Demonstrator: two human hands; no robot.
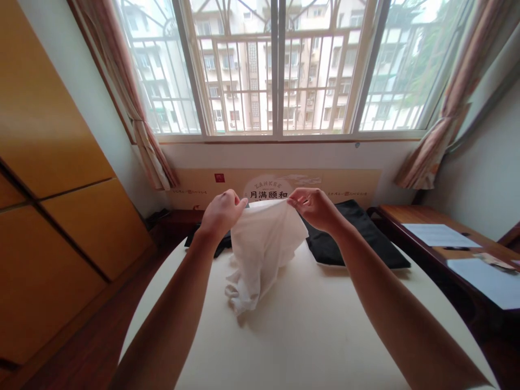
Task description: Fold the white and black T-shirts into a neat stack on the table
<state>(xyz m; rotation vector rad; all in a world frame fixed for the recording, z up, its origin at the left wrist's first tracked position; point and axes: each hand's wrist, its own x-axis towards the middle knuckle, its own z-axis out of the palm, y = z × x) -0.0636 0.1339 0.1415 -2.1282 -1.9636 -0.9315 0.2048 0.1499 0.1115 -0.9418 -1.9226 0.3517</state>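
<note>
A thin white cloth (264,238), maybe a garment, hangs stretched between my two hands above the table. My left hand (223,212) is closed on its upper left edge, thumb pointing right. On the other side my right hand (312,205) pinches the upper right edge between thumb and fingers. Crumpled folds at the cloth's lower left hang down close to the tabletop; whether they touch it I cannot tell. Folded black cloth (361,238) lies flat behind my right forearm. Another black cloth (223,246) is partly hidden behind my left hand and the white cloth.
The round white table (300,336) spreads beneath my arms. To the right stands a wooden side table (426,216) bearing paper sheets (442,235). A printed banner (349,184) runs along the wall under the barred window (280,81). Wooden cabinets (52,162) stand left.
</note>
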